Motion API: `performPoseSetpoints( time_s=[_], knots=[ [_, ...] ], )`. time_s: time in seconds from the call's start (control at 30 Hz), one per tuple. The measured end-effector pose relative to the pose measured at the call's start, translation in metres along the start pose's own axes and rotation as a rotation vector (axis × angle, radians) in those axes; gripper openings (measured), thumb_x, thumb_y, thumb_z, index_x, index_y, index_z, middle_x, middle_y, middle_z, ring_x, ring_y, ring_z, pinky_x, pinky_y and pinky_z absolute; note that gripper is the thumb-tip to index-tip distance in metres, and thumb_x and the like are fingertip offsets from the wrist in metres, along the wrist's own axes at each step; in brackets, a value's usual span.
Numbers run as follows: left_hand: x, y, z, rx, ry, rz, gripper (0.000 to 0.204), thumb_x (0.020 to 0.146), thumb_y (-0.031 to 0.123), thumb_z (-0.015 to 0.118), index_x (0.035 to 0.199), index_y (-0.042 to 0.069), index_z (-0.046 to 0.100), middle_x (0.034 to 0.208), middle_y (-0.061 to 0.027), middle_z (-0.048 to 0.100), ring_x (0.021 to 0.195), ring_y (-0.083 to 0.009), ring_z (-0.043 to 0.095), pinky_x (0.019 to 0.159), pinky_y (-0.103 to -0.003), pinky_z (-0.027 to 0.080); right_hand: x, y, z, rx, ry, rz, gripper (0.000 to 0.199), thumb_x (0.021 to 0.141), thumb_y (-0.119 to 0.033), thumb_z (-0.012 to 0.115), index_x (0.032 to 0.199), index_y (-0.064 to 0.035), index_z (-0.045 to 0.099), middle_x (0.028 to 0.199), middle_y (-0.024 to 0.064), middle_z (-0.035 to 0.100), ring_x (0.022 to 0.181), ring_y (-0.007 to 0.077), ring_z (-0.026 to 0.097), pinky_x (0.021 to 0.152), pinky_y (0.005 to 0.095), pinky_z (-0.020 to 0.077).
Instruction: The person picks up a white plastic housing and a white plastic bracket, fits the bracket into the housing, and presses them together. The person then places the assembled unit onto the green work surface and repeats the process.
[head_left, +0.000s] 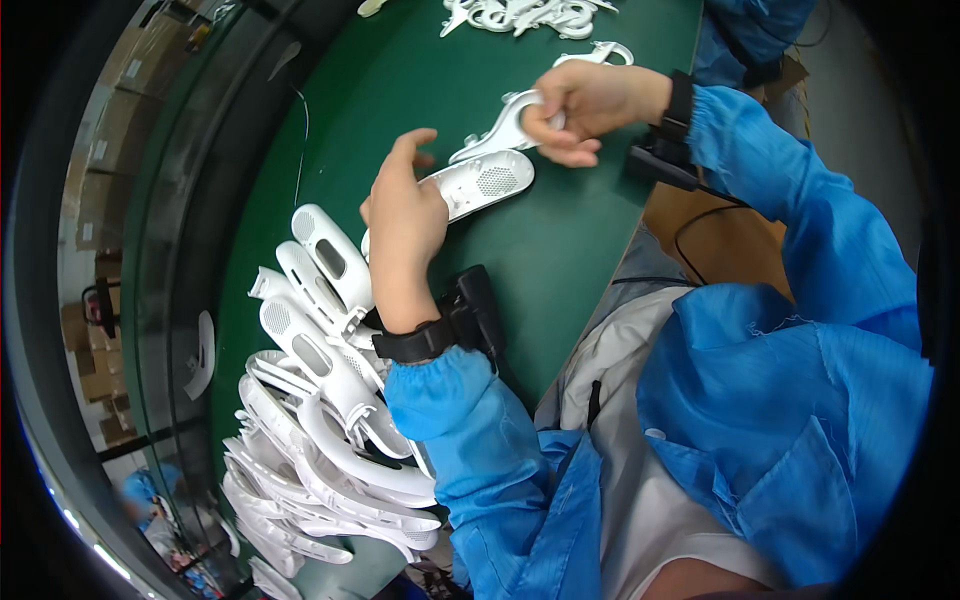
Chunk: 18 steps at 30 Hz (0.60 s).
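A long white plastic shell (470, 188) with a round-ended, perforated speaker area lies low over the green tabletop. My left hand (408, 205) is across its left part, gripping it, with upper fingers stretched past the far edge; the palm hides the contact. Just beyond the shell, my right hand (580, 108) pinches a white plastic part with a ring-shaped end (512, 122). That part's narrow tip points left and comes down near the shell's far edge. Whether the two pieces touch, I cannot tell.
A large stack of white shells (320, 420) covers the near left of the green table (560, 240). Several ring-ended white parts (520, 15) are heaped at the far edge, with a single one (600, 52) behind my right hand. Cardboard boxes (135, 110) stand beyond the left side.
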<state>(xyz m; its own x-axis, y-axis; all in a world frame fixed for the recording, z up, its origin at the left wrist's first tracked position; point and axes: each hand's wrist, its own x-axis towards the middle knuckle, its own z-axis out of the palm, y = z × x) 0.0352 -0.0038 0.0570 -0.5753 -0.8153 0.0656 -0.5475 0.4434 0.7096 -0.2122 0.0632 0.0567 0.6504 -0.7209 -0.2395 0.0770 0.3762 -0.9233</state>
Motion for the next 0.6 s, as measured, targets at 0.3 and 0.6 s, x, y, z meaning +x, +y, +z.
performPoseSetpoints(
  time_s=[0.3, 0.6],
  knots=[
    [-0.01, -0.003, 0.009, -0.166, 0.044, 0.16, 0.025, 0.078, 0.024, 0.072, 0.081, -0.001, 0.068, 0.082, -0.0089, 0.061, 0.072, -0.0222, 0.058, 0.069, -0.032, 0.046, 0.025, 0.019, 0.003, 0.082, 0.033, -0.022, 0.028, 0.086, -0.026, 0.041, 0.076, -0.0049, 0.056, 0.058, 0.012, 0.058, 0.042, 0.0123, 0.046, 0.042, 0.0233, 0.0372],
    [-0.016, 0.002, 0.001, -0.045, -0.082, 0.111, 0.023, 0.078, 0.023, 0.071, 0.077, 0.002, 0.064, 0.089, -0.0061, 0.055, 0.083, -0.0192, 0.053, 0.079, -0.03, 0.037, 0.025, 0.011, 0.022, -0.471, 0.405, -0.037, 0.021, 0.083, -0.021, 0.07, 0.084, -0.0013, 0.065, 0.061, 0.0009, 0.057, 0.045, 0.0045, 0.046, 0.04, 0.0199, 0.0309]
  ],
)
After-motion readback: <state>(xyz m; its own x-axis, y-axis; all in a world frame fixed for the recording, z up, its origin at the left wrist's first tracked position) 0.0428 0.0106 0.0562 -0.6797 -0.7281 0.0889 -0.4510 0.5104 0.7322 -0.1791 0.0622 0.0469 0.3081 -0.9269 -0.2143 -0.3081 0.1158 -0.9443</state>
